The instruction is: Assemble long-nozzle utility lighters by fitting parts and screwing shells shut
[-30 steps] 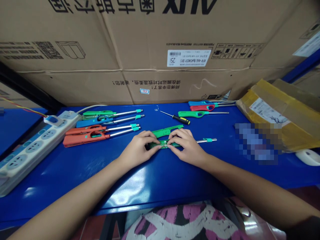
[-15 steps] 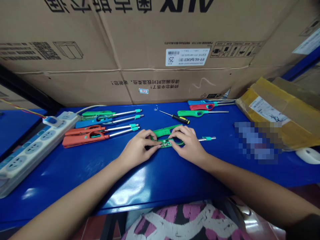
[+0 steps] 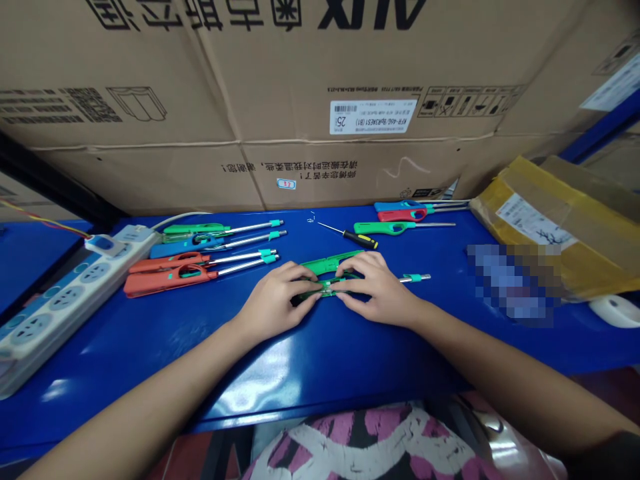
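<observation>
A green long-nosed lighter [image 3: 330,288] lies opened on the blue table [image 3: 320,360], its metal tube with a teal tip [image 3: 414,278] pointing right. My left hand [image 3: 277,300] pinches its left end with curled fingers. My right hand [image 3: 377,287] presses down on its middle, fingers closed over the body. A loose green shell half [image 3: 327,264] lies just behind both hands. A small black-and-yellow screwdriver [image 3: 356,239] rests further back.
Several finished lighters, red, blue and green [image 3: 200,257], lie in a row at the left. Three more lighters [image 3: 400,217] sit at the back right. A white power strip [image 3: 60,300] runs along the left. Cardboard boxes [image 3: 300,100] wall the back; a taped parcel [image 3: 560,227] is at right.
My hands have drawn slightly closer together over the green lighter; my right fingers shifted left along its body. Nothing else has moved.
</observation>
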Available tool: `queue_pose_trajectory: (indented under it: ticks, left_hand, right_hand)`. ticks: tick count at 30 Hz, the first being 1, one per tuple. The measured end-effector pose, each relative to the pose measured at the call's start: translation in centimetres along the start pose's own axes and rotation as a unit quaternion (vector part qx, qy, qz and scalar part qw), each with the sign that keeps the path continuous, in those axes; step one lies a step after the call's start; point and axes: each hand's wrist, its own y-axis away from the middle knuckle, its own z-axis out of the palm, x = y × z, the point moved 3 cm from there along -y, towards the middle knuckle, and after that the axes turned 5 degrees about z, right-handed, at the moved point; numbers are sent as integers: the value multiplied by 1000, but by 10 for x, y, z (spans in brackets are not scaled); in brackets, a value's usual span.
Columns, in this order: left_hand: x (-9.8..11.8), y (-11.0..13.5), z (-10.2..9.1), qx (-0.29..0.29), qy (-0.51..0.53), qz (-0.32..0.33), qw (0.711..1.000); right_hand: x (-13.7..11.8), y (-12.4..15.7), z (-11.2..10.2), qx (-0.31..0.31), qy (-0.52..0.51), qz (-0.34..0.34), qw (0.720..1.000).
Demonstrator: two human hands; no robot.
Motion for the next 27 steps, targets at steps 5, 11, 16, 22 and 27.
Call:
queue_pose_trajectory:
  ticks: [5,11,16,22,27]
  left_hand:
    - [-2,1,-1,9,-2,-16,1000]
    - [-1,1,-1,6,-14,-6,1000]
    - [-3,0,0,16,19,-19,999]
    - [-2,-1,-2,8,14,-10,1000]
    - [0,-2,-3,-4,-14,-8,1000]
  right_hand:
    - [-4,5,-2,-60,100,-71,991]
    - [-4,8,-1,-102,106,-78,986]
    - [0,6,-1,-89,32,-27,995]
    - [7,3,-9,-16,-14,25,999]
    - [4,3,-7,-57,21,-2,998]
